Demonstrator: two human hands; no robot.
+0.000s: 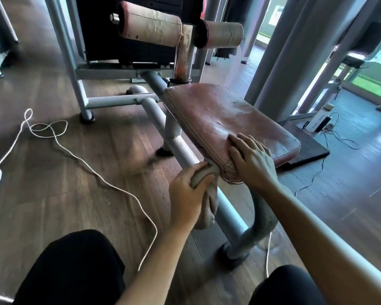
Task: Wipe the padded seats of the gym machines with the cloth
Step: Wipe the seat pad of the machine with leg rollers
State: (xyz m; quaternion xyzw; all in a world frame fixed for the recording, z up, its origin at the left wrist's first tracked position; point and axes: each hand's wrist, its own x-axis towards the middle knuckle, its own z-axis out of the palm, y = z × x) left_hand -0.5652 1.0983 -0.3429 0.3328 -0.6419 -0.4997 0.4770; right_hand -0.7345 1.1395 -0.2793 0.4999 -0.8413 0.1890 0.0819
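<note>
The person is down low in front of a leg machine, black-clad knees [75, 271] at either side, both arms reaching to the near end of the worn maroon padded seat [224, 115]. The left hand [185, 194] has its fingers curled tight round a bunched grey cloth [207, 208], pressing the top of the bunch against the seat's near left edge, right at the piped seam, while the loose end hangs down beside the grey frame tube [229, 219] underneath. The right hand [251, 159] lies palm down on the seat's near corner, fingers a little spread and gently bent over the leather, gripping nothing that I can make out; whether any cloth runs beneath it I cannot tell. The seat's surface is cracked and scuffed, shiny toward the middle. Beyond its far end a rusty upright post [185, 56] carries two faded roller pads [150, 23], one on each side. On the dark wooden floor [53, 194] to the left a white cord [86, 166] loops and trails back toward the left knee. Well off to the right, near the window, a small white box [320, 123] stands with thin cables running from it.
</note>
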